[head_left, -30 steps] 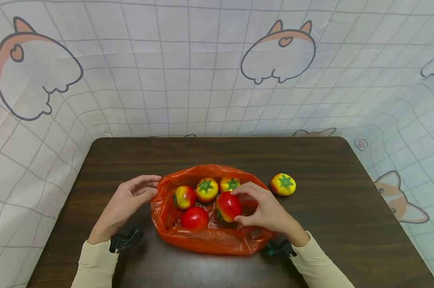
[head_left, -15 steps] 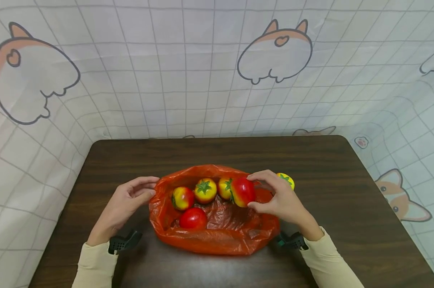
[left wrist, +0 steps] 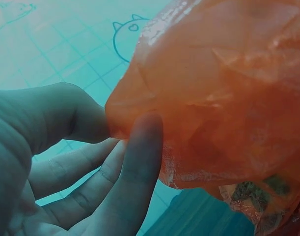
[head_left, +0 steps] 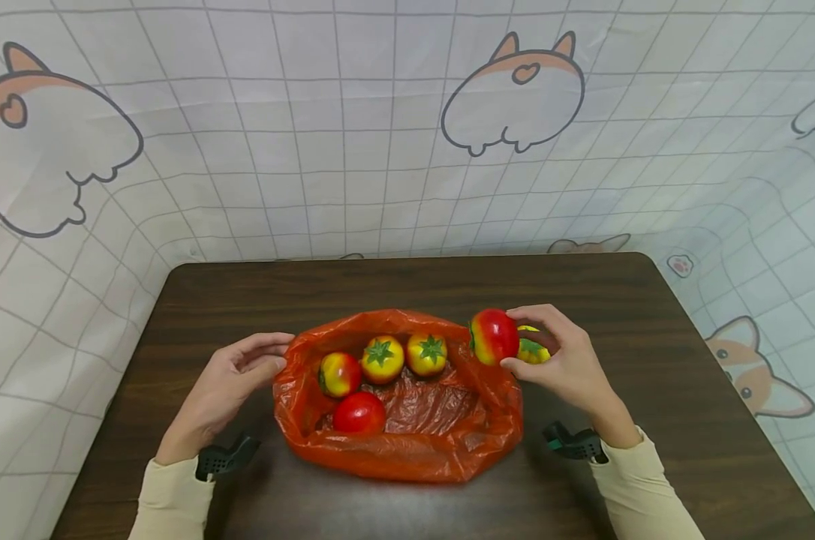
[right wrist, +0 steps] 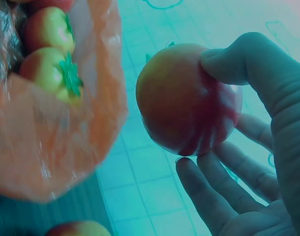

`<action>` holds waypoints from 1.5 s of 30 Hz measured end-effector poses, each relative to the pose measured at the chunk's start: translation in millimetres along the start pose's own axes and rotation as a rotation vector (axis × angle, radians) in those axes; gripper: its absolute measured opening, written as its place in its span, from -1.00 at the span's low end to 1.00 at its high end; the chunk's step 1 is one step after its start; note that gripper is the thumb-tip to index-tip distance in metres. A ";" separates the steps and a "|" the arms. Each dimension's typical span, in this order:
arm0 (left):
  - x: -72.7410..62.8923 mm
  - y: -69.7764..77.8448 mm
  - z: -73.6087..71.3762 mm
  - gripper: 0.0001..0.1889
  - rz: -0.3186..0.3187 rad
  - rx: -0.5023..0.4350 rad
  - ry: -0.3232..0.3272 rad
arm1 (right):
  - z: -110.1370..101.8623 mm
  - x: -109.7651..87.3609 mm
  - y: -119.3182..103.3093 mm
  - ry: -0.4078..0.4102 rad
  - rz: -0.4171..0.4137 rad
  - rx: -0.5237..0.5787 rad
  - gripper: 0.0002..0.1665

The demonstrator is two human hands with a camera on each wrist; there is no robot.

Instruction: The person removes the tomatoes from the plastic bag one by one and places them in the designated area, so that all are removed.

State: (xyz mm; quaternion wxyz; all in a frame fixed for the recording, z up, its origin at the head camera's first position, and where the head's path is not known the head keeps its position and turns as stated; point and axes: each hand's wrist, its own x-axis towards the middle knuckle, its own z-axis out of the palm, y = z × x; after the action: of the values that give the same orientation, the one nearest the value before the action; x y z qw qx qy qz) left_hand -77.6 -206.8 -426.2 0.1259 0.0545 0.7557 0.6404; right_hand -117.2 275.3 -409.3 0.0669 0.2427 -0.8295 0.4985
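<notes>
In the head view, my right hand point(head_left: 561, 360) holds a red and yellow toy tomato point(head_left: 494, 337) above the right rim of an orange plastic bag point(head_left: 407, 457). The right wrist view shows thumb and fingertips around that tomato point(right wrist: 184, 98). My left hand point(head_left: 221, 394) pinches the bag's left edge between thumb and finger, as the left wrist view confirms on the orange film point(left wrist: 213, 98). Inside the bag lie several more tomatoes: a red one point(head_left: 359, 413), one on its side point(head_left: 340, 374), and two with green star-shaped tops, the left point(head_left: 383, 360) and the right point(head_left: 426, 355).
Another tomato point(head_left: 534, 350) lies on the dark wooden table point(head_left: 245, 292) right of the bag, partly hidden behind my right hand. A white gridded cloth point(head_left: 353, 150) with dog drawings surrounds the table at the back and sides.
My right hand has lifted the red tomato out of the bag's middle and carried it right and away from me, over the rim. My left hand stays at the bag's edge.
</notes>
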 end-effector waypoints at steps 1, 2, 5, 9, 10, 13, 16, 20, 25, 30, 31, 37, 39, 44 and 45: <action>0.4 -0.2 -0.1 -0.52 0.003 0.002 -0.001 | -2.4 -0.2 0.9 0.007 -0.001 0.004 -0.22; 0.8 -0.3 -0.1 -0.52 0.006 0.002 -0.003 | -4.8 -0.3 1.9 0.013 0.001 0.007 -0.22; 1.5 0.4 0.2 -0.52 0.004 0.002 -0.003 | -11.3 -1.2 5.0 0.036 0.021 0.002 -0.24; 1.0 1.0 0.8 -0.52 -0.003 -0.007 0.000 | -18.9 -3.0 9.8 0.076 0.037 -0.010 -0.24; 0.8 0.8 0.9 -0.53 -0.001 -0.008 -0.001 | -20.7 -3.6 10.9 0.086 0.039 -0.008 -0.24; 0.3 0.3 1.9 -0.54 0.009 -0.013 -0.005 | -26.5 -6.4 14.7 0.122 0.051 -0.011 -0.24; 0.5 -0.3 2.3 -0.54 0.012 -0.009 -0.004 | -33.4 -9.5 18.5 0.157 0.070 -0.017 -0.24; 0.8 -2.0 1.3 -0.53 -0.001 -0.002 0.006 | -43.5 -13.8 23.9 0.191 0.095 -0.030 -0.24; 0.3 -5.4 0.2 -0.53 -0.009 0.000 0.013 | -52.3 -19.8 31.3 0.224 0.126 -0.051 -0.23; 2.1 -5.2 0.6 -0.52 -0.004 0.001 0.011 | -58.3 -25.4 39.4 0.252 0.152 -0.072 -0.23; 2.2 -5.4 1.0 -0.52 -0.004 -0.002 0.010 | -59.0 -26.9 41.2 0.258 0.160 -0.080 -0.24; 2.3 -5.0 1.2 -0.53 0.000 -0.023 0.014 | -64.6 -32.5 50.2 0.292 0.191 -0.138 -0.25; 1.8 -5.0 0.8 -0.53 -0.002 -0.019 0.015 | -66.2 -35.7 54.3 0.295 0.202 -0.151 -0.24; 1.7 -6.8 0.9 -0.52 -0.015 -0.004 0.013 | -68.4 -46.2 63.3 0.296 0.264 -0.175 -0.27; 1.7 -7.4 1.1 -0.52 -0.018 -0.004 0.013 | -68.6 -48.4 65.1 0.295 0.276 -0.184 -0.27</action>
State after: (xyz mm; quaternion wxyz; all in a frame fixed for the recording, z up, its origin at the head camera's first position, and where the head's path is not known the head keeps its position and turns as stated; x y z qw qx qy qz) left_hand -78.4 -206.6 -433.8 0.1270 0.0433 0.7558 0.6409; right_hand -114.5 375.6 -444.2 0.1409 0.0443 -0.8781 0.4552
